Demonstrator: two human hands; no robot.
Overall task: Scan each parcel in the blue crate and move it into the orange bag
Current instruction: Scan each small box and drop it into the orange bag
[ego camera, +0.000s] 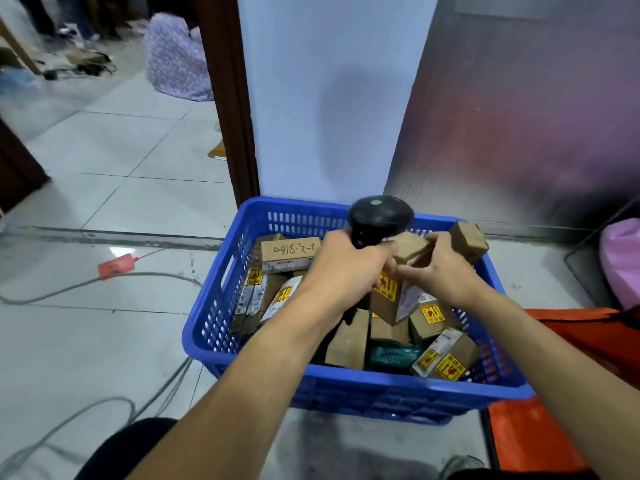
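Observation:
The blue crate [346, 386] stands on the floor in front of me, filled with several small cardboard parcels that carry yellow stickers and white labels. My left hand [346, 268] grips the black handheld scanner [381, 216] above the crate. My right hand [440, 271] holds a small brown parcel [394, 296] with a yellow sticker, raised over the crate right beside the scanner. The two hands touch at the fingers. The orange bag [588, 337] lies on the floor just right of the crate, partly hidden by my right forearm.
Grey cables [104, 278] run across the tiled floor to the left, near a red tag [116, 266]. A white wall and a metal panel rise behind the crate. A pink bag [623, 261] sits at the far right. A purple patterned sack [176, 60] lies in the far room.

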